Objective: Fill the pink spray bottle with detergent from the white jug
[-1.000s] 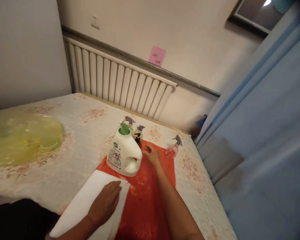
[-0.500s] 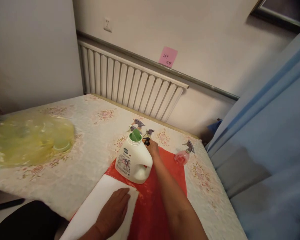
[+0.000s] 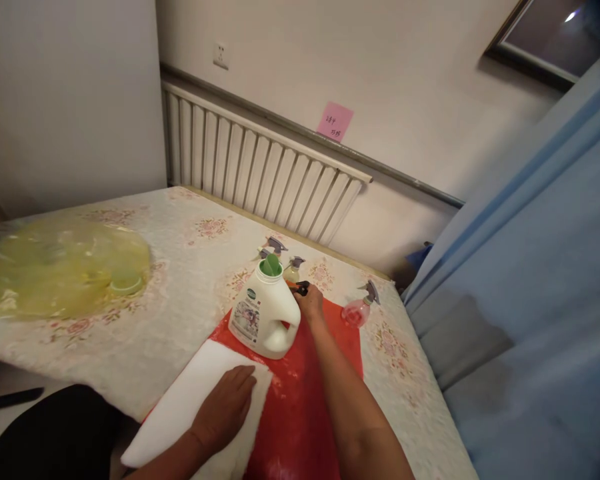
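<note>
My left hand (image 3: 227, 403) lies flat, palm down, on a white cloth (image 3: 257, 400) with a fuzzy edge, fingers stretched forward. A smooth white sheet (image 3: 190, 393) shows beside it. Both rest on a red sheet (image 3: 300, 407). Farther back on the red stands a white jug (image 3: 275, 303) with a handle, a label and a green piece in its mouth. Just behind its right side, my right hand (image 3: 311, 302) is closed on an orange-and-black object (image 3: 303, 288). The jug and fingers hide most of that object, so I cannot tell its kind.
A spray bottle (image 3: 357, 311) with pink liquid stands at the right. More spray bottles (image 3: 293, 270) stand behind the jug. A yellowish plastic bag (image 3: 65, 270) covers the table's left side. Beyond the flowered tablecloth (image 3: 185, 293) is a radiator (image 3: 260, 160); a blue curtain (image 3: 520, 267) hangs right.
The view has shifted slightly. My right hand and the orange-and-black object have moved a little to the right of the jug, showing more of the object. My left hand stays on the cloth.
</note>
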### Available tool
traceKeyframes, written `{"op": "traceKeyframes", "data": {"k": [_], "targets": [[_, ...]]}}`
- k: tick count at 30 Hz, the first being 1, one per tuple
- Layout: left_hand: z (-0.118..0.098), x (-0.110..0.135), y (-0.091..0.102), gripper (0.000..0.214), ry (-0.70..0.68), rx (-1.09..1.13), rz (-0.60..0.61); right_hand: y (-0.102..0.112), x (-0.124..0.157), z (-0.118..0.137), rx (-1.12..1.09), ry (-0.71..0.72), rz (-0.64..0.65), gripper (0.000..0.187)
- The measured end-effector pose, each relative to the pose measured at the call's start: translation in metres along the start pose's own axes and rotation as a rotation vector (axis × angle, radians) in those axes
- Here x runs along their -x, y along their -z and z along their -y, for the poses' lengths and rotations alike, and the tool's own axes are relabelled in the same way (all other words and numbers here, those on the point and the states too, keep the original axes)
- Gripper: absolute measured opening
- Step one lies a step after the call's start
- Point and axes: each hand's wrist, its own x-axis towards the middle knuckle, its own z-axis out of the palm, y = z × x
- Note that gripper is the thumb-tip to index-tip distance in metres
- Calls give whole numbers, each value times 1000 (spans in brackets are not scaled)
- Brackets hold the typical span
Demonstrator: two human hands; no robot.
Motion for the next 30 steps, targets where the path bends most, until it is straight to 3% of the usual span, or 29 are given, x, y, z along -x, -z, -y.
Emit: {"op": "traceKeyframes", "data": {"k": [5, 11, 22, 30], "targets": [[-1, 0, -1, 29, 3, 2, 0, 8, -2, 7, 14, -18, -58, 31], [1, 0, -2, 29, 11, 26, 55, 50, 3, 7, 33, -18, -108, 30], [1, -6, 2, 27, 16, 74, 92, 126, 79, -16, -31, -64, -136, 31], [2, -9, 3, 26, 7, 73, 155, 155, 117, -21, -166, -120, -116, 32]]}}
